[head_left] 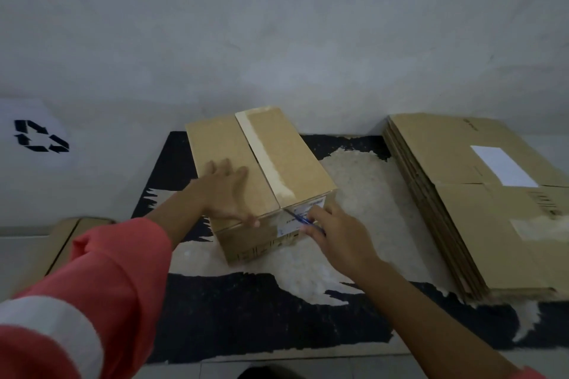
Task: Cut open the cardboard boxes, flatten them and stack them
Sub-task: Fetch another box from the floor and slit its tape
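Observation:
A closed brown cardboard box (286, 163) with pale tape along its top seam stands on the black-and-white mat (246, 311) near the wall. My left hand (226, 191) lies flat on the left top flap, thumb hooked over the near edge. My right hand (335, 234) grips a thin blue cutter (303, 219) whose tip touches the box's near face at the taped seam, beside a white label. A stack of flattened boxes (480, 209) lies to the right.
A white sheet with a black recycling symbol (40, 136) hangs on the wall at the left. Another flat piece of cardboard (64, 243) lies on the floor at the left, beside my pink sleeve. A grey wall rises just behind the box.

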